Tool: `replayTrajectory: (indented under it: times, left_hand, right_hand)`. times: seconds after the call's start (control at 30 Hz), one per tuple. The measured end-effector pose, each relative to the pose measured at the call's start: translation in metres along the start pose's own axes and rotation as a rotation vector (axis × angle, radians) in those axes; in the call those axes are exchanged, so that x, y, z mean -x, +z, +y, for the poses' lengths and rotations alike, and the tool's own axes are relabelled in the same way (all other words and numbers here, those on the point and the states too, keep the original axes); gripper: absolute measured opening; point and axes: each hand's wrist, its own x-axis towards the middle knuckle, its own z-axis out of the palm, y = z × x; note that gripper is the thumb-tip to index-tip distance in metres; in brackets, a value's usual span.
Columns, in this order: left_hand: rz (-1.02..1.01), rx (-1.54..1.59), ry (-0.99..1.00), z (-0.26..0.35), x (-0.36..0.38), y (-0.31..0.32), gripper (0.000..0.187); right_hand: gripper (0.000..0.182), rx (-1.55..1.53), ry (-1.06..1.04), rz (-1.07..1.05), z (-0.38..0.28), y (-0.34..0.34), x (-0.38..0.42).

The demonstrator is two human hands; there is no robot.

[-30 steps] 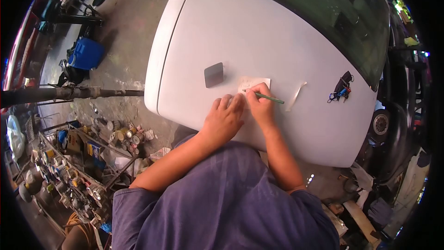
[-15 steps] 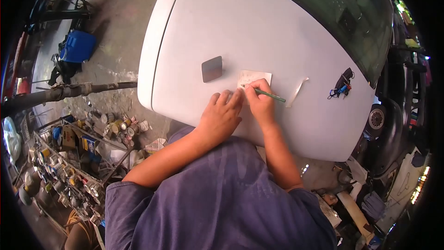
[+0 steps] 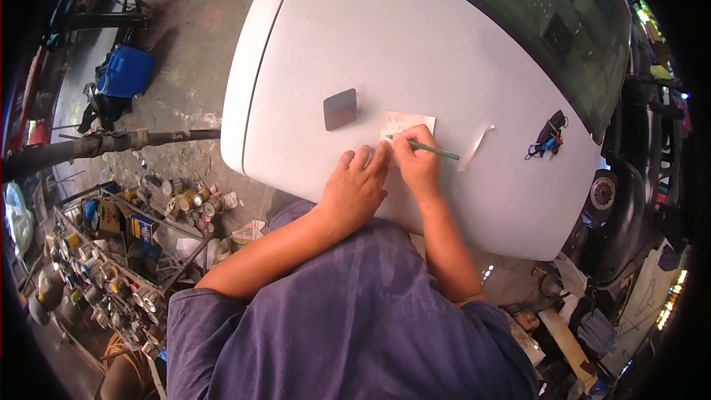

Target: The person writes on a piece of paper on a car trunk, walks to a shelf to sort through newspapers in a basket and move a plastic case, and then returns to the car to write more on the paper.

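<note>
Mostly, the small paper slip (image 3: 406,124) is covered by the right hand (image 3: 418,163); its writing is too small to read. That hand pinches one green pencil (image 3: 437,151), tip on the slip. The left hand (image 3: 355,189) lies flat — fingers extended, gripping nothing — beside the slip on the white car hood (image 3: 415,44). One grey square card (image 3: 340,109), one tape strip (image 3: 475,147) and one key bunch (image 3: 546,138) rest nearby.
</note>
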Motion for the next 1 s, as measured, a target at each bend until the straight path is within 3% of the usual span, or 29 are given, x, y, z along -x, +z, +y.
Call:
replayTrajectory:
  times: [0.13, 1.0]
  left_hand:
    - [-0.069, -0.011, 0.004, 0.002, -0.001, -0.002, 0.074]
    - [-0.043, -0.005, 0.014, 0.002, -0.005, -0.007, 0.07]
  right_hand:
    - [0.019, -0.011, 0.004, 0.004, 0.001, 0.001, 0.0]
    - [0.016, 0.041, -0.02, -0.007, -0.006, -0.004, -0.002]
